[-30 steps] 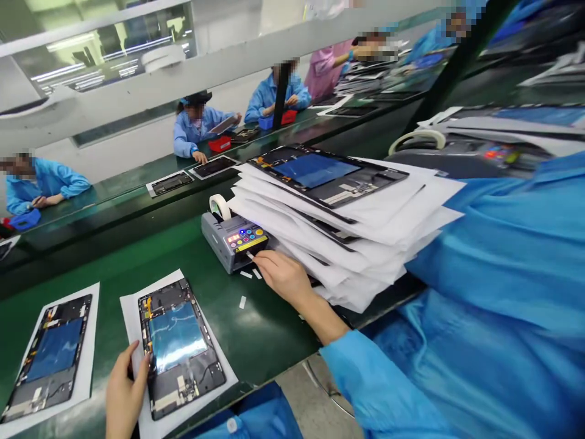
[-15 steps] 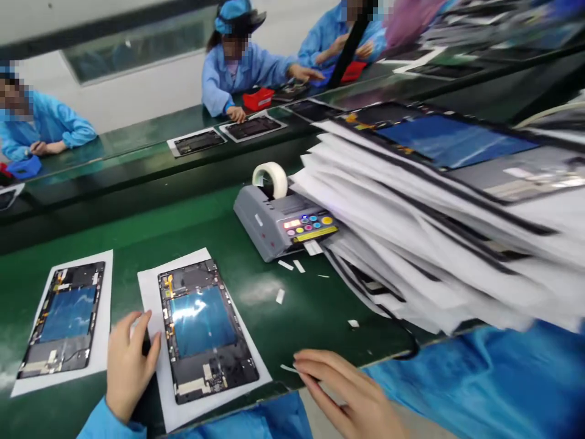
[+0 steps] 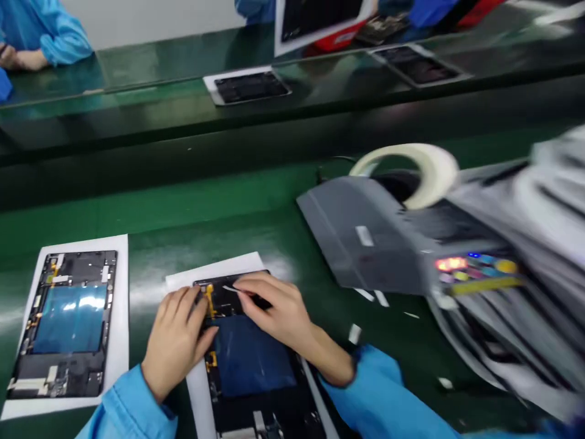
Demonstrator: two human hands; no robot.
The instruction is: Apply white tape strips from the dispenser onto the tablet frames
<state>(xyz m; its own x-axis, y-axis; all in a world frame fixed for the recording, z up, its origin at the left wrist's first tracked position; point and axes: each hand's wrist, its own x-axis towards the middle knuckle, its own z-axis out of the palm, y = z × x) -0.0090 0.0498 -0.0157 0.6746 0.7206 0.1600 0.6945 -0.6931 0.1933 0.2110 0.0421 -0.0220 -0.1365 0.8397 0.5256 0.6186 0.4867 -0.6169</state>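
My right hand (image 3: 276,308) is over the top part of an open tablet (image 3: 256,356), its thumb and forefinger pinching a small white strip (image 3: 231,288). The tablet has a dark frame and a blue panel and lies on a white sheet (image 3: 201,390). My left hand (image 3: 180,341) rests at the tablet's upper left edge beside an orange ribbon, fingers bent and slightly apart, with nothing seen in it. A second open tablet (image 3: 68,320) lies on its own white sheet at the left.
A grey tape dispenser (image 3: 365,238) with a cream tape roll (image 3: 439,177) stands to the right, beside a blurred stack of sheets and tablets (image 3: 539,244). White scraps (image 3: 354,333) dot the green table. Behind runs a raised ledge (image 3: 150,103) with more tablets; a person's blue sleeves (image 3: 64,36) show beyond.
My right hand has moved up and left with the white strip, from the table edge to over the tablet. My left hand has shifted right onto the tablet's edge. The view has turned downward.
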